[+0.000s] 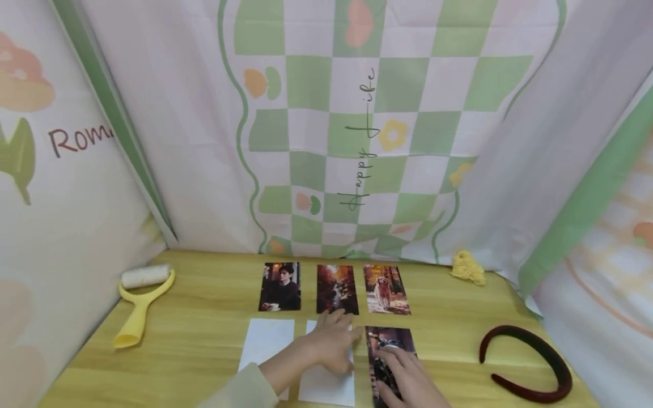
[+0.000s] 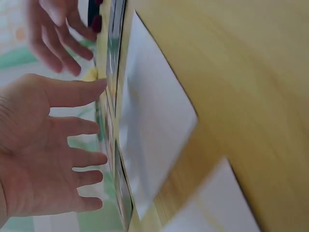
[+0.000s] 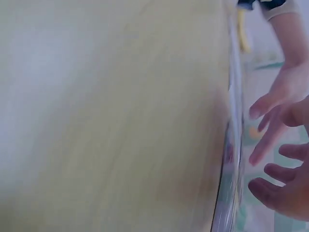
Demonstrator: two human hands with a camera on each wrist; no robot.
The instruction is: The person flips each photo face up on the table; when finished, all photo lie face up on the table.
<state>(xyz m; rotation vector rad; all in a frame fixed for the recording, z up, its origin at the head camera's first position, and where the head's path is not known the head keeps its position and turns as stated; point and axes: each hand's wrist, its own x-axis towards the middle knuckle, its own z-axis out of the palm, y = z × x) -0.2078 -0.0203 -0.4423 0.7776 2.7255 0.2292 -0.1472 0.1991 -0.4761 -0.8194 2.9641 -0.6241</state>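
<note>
My left hand (image 1: 334, 343) reaches over the middle white card (image 1: 326, 388) of the front row, fingers spread. Its fingertips come near the lower edge of a photo card of an autumn stream (image 1: 336, 289). In the left wrist view that hand (image 2: 48, 150) holds nothing. My right hand (image 1: 410, 377) lies over a dark photo card (image 1: 390, 335) at front right, partly covering its picture; fingers look relaxed, and whether they touch the card I cannot tell. Left of my left forearm is another white card (image 1: 267, 340), partly hidden by the sleeve.
Back-row photo cards show a seated person (image 1: 280, 288) and a dog (image 1: 386, 290). On the left lies a yellow-handled lint roller (image 1: 138, 314). A dark red headband (image 1: 558, 362) and a yellow bundle (image 1: 466, 269) lie on the right. Printed curtains (image 1: 306, 130) enclose the wooden table (image 1: 204, 340).
</note>
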